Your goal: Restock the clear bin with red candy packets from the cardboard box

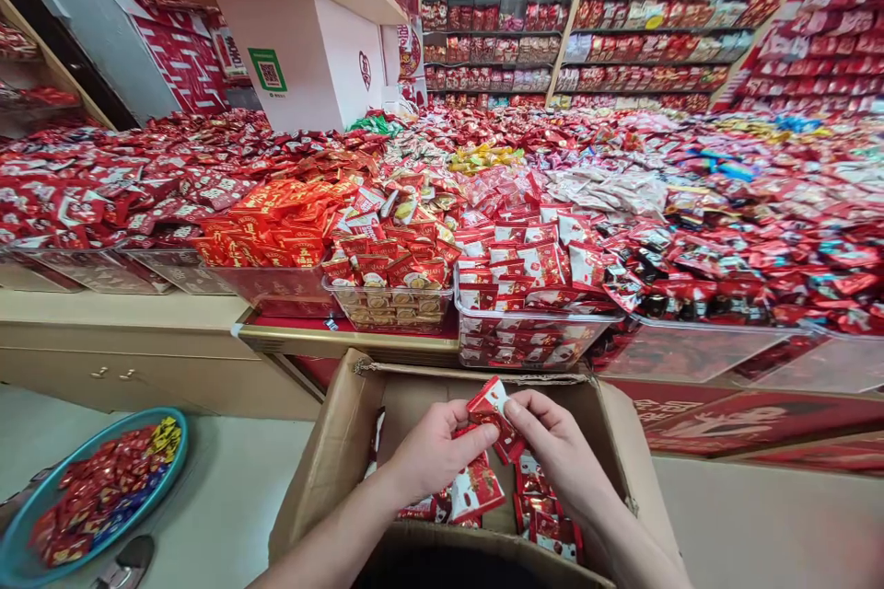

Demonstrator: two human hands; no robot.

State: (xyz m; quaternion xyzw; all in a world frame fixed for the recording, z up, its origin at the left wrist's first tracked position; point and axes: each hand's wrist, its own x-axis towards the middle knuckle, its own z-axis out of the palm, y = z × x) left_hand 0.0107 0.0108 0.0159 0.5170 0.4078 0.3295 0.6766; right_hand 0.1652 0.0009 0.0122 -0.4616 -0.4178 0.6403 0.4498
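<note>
Above an open cardboard box (314,469), my two hands come together around red-and-white candy packets. My right hand (552,433) pinches a small candy packet (492,400) between thumb and fingers. My left hand (435,446) is closed, its thumb pressing on packets at the same spot; another candy packet (476,490) shows just below it, and I cannot tell whether the hand holds that one too. More red packets (552,525) lie in the bottom of the box, partly hidden by my forearms.
A clear bin (539,327) of similar red-and-white packets stands just beyond the box, beside a bin of durian packets (390,271) and orange-red packets (276,221). A teal basin (180,456) with sweets sits on the floor at left. Stocked shelves (566,46) line the back.
</note>
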